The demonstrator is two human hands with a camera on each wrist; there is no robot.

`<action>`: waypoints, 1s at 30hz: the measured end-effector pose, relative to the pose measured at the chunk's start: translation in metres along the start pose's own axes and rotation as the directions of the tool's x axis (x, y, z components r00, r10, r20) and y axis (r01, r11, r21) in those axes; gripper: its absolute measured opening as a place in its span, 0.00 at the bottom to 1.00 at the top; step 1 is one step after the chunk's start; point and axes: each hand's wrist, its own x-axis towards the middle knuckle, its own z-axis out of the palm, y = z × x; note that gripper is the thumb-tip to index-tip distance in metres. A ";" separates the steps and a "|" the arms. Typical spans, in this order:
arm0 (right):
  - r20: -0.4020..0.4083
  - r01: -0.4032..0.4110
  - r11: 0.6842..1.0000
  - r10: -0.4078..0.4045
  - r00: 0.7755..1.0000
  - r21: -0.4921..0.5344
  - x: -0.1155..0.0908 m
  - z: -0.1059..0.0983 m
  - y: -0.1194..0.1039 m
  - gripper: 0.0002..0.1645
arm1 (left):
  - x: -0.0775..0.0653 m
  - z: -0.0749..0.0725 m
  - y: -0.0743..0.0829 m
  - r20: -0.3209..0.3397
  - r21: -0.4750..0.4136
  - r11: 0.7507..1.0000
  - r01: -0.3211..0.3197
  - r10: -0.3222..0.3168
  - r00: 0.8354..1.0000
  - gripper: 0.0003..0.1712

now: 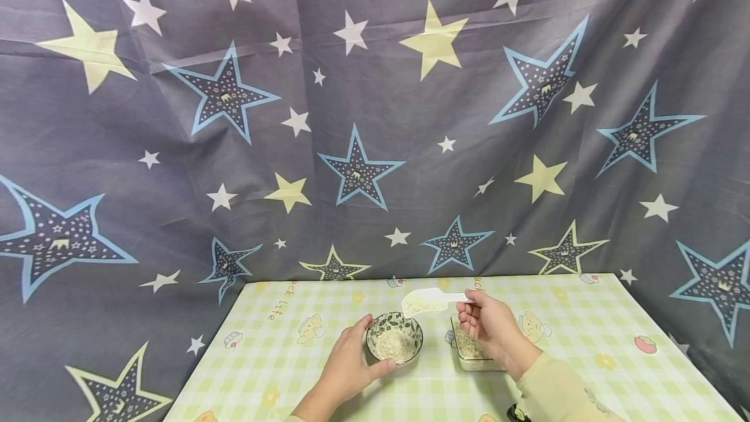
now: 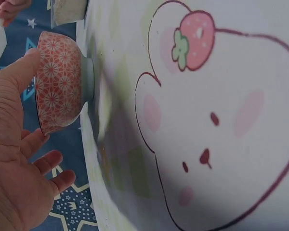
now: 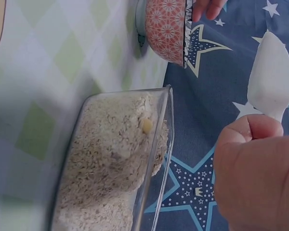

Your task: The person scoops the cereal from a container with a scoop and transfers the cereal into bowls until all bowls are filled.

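My left hand (image 1: 349,358) holds a bowl (image 1: 389,323) by its rim, thumb and forefinger on either side. Leaf patterns line its inside and a red-and-white floral print covers its outside (image 2: 60,82); pale flakes like oats lie in it. My right hand (image 1: 495,331) grips the handle of a white scoop (image 1: 430,298), raised just beyond the bowl's right rim with pale flakes in it. Under the right hand stands a clear rectangular container (image 1: 482,365) of oat-like flakes (image 3: 111,144), partly hidden by that hand in the head view.
A green-checked tablecloth (image 1: 281,357) with cartoon prints covers the table. Behind it hangs a dark curtain (image 1: 375,233) patterned with stars. A small black-and-green object (image 1: 518,413) shows at the near edge, by the right sleeve (image 1: 562,389).
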 end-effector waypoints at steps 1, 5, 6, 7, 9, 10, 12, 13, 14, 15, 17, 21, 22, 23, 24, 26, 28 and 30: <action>-0.001 0.004 1.000 -0.004 1.000 -0.011 0.000 0.001 0.001 0.07 | 0.000 0.000 0.000 0.002 0.001 1.000 0.002 -0.002 1.000 0.63; 0.002 0.028 0.998 -0.028 1.000 -0.050 0.000 0.006 0.002 0.10 | 0.000 -0.001 0.002 0.009 0.004 1.000 0.004 -0.004 1.000 0.64; 0.006 0.036 0.997 -0.035 0.999 -0.063 0.000 0.007 0.002 0.10 | 0.001 -0.002 0.002 0.012 0.003 1.000 0.005 -0.005 1.000 0.64; 0.011 0.045 0.996 -0.044 0.999 -0.079 0.001 0.007 0.003 0.11 | 0.001 -0.002 0.003 0.013 0.001 1.000 0.007 -0.007 1.000 0.64; 0.016 0.065 0.992 -0.064 0.998 -0.109 0.001 0.009 0.003 0.13 | 0.001 -0.003 0.003 0.019 -0.003 1.000 0.010 -0.010 1.000 0.65; 0.016 0.076 0.990 -0.074 0.997 -0.123 0.001 0.011 0.003 0.13 | 0.001 -0.003 0.003 0.022 -0.005 1.000 0.014 -0.014 1.000 0.65; 0.008 0.094 0.985 -0.093 0.996 -0.145 0.001 0.013 0.003 0.12 | 0.001 -0.004 0.003 0.026 -0.007 1.000 0.017 -0.017 1.000 0.65; 0.002 0.104 0.982 -0.105 0.994 -0.159 0.001 0.014 0.003 0.12 | 0.001 -0.004 0.003 0.027 -0.009 1.000 0.019 -0.019 0.999 0.65; -0.004 0.113 0.979 -0.115 0.993 -0.170 0.000 0.016 0.003 0.12 | 0.001 -0.004 0.003 0.028 -0.009 1.000 0.021 -0.020 0.999 0.65; -0.010 0.121 0.975 -0.126 0.992 -0.185 0.000 0.017 0.002 0.12 | 0.001 -0.004 0.002 0.028 -0.009 1.000 0.022 -0.021 0.999 0.65; -0.020 0.136 0.969 -0.144 0.989 -0.206 -0.001 0.020 0.002 0.13 | 0.001 -0.004 0.002 0.030 -0.007 1.000 0.023 -0.023 0.999 0.65; -0.018 0.166 0.951 -0.176 0.984 -0.259 -0.003 0.026 0.001 0.13 | 0.002 -0.004 0.001 0.033 -0.002 1.000 0.026 -0.026 0.999 0.66; -0.016 0.172 0.948 -0.183 0.983 -0.269 -0.004 0.027 0.001 0.13 | 0.002 -0.004 0.001 0.035 0.000 1.000 0.026 -0.026 0.999 0.66; -0.014 0.179 0.943 -0.190 0.982 -0.280 -0.004 0.028 0.001 0.14 | 0.002 -0.004 0.001 0.035 0.000 1.000 0.026 -0.026 0.999 0.66; -0.013 0.184 0.940 -0.196 0.981 -0.288 -0.004 0.029 0.001 0.14 | 0.002 -0.004 0.001 0.035 -0.001 1.000 0.025 -0.025 0.999 0.66; -0.012 0.195 0.934 -0.208 0.978 -0.300 -0.004 0.030 0.001 0.14 | 0.002 -0.004 0.002 0.036 -0.001 1.000 0.024 -0.024 0.999 0.66; -0.016 0.200 0.931 -0.215 0.976 -0.307 -0.004 0.031 0.001 0.13 | 0.002 -0.005 0.002 0.036 -0.002 1.000 0.025 -0.025 0.999 0.66; -0.015 0.209 0.927 -0.225 0.974 -0.312 -0.004 0.032 0.002 0.13 | 0.002 -0.005 0.003 0.037 -0.004 1.000 0.028 -0.027 0.999 0.66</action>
